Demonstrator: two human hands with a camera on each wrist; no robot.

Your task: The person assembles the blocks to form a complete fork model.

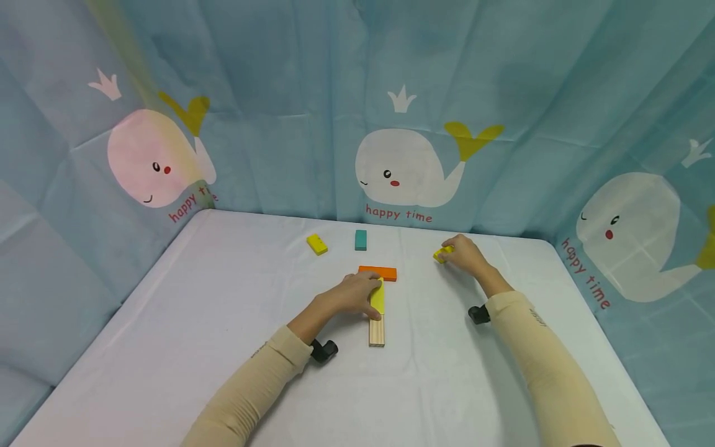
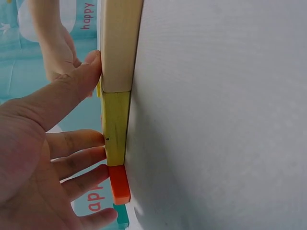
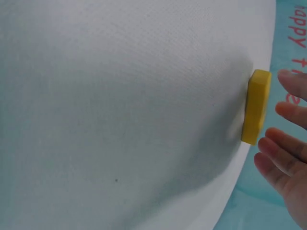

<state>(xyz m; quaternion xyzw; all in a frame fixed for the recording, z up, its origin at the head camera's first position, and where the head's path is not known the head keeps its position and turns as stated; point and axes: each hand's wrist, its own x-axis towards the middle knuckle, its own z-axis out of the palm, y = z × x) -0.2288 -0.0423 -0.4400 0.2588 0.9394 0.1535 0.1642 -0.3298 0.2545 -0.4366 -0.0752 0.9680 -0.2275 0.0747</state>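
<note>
Around the middle of the table, my left hand point(image 1: 349, 292) rests on a yellow block point(image 1: 378, 299) with spread fingers. Its thumb touches the near end of the row, at a plain wooden block point(image 1: 377, 333). Those two lie end to end, as the left wrist view also shows with the yellow block point(image 2: 115, 129) and wooden block point(image 2: 120, 43). An orange block point(image 1: 385, 273) lies crosswise at the far end of the yellow one. Farther right, my right hand point(image 1: 466, 254) hovers at another yellow block point(image 3: 256, 108); in the right wrist view its loosely extended fingers point(image 3: 276, 148) stand beside it.
Toward the back of the white table point(image 1: 223, 310) lie a third yellow block point(image 1: 316, 244) and a teal block point(image 1: 360, 240). A blue curtain point(image 1: 313, 124) with whale prints hangs along the table's back and sides.
</note>
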